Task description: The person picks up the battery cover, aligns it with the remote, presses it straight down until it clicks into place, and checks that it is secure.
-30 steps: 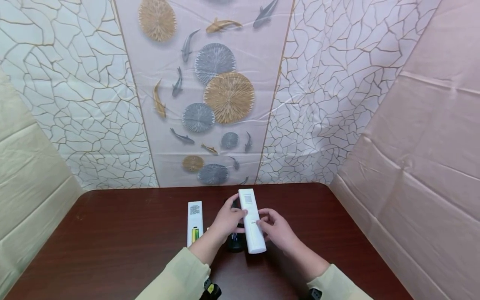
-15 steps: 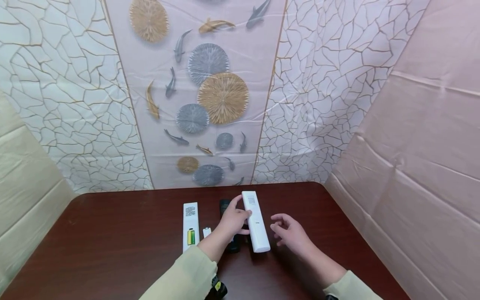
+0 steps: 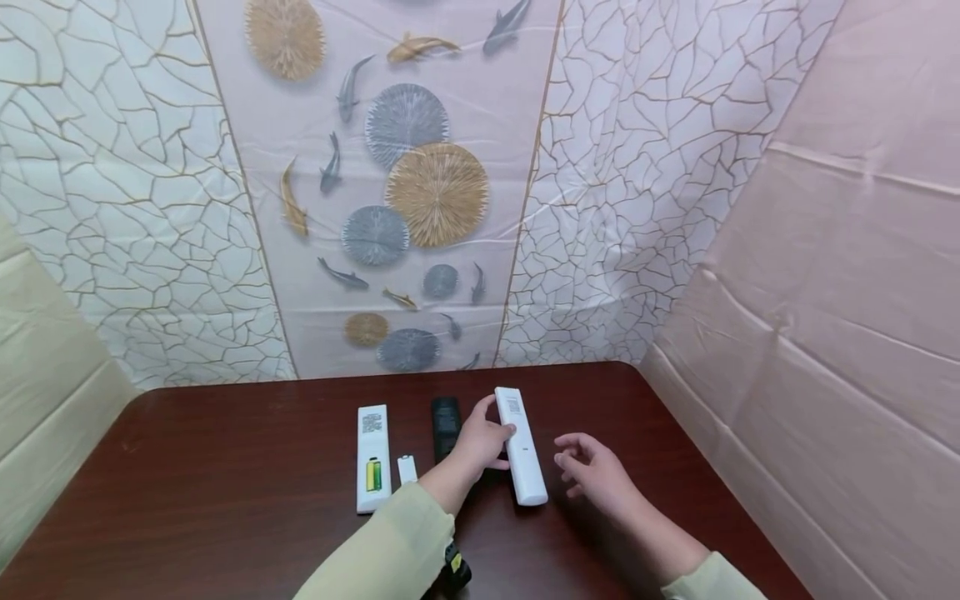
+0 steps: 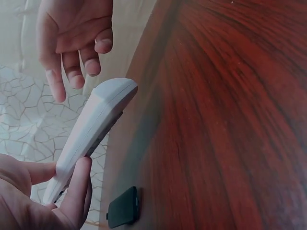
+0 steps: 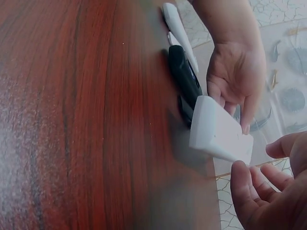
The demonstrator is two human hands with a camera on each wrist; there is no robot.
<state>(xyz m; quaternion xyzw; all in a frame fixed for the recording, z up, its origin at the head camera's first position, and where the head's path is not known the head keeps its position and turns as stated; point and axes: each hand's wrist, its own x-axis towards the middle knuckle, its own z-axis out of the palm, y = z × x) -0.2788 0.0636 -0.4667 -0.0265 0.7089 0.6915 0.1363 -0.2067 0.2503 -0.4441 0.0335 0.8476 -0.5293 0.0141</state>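
Observation:
My left hand (image 3: pixel 482 442) grips a white remote control (image 3: pixel 527 458) above the table, thumb on its back and fingers beneath. The back faces up, with a printed code near its far end. To the right of the remote, apart from it, my right hand (image 3: pixel 596 475) hangs with loosely bent fingers and holds nothing. Below the left hand lies a black remote control (image 3: pixel 446 417), partly hidden by that hand. In the left wrist view, a small black cover-like piece (image 4: pixel 123 208) lies on the table below the held remote.
Another white remote (image 3: pixel 372 492) lies at the left, a yellow-and-green battery shape on its back. Between it and the black remote is a small white cover (image 3: pixel 407 468), partly behind the left forearm. The brown table (image 3: pixel 247 500) ends at a patterned cloth wall (image 3: pixel 405 250).
My right hand has let go of the white remote and drawn away to the right. The left hand still holds the remote, now shifted slightly right. The head view has turned a little.

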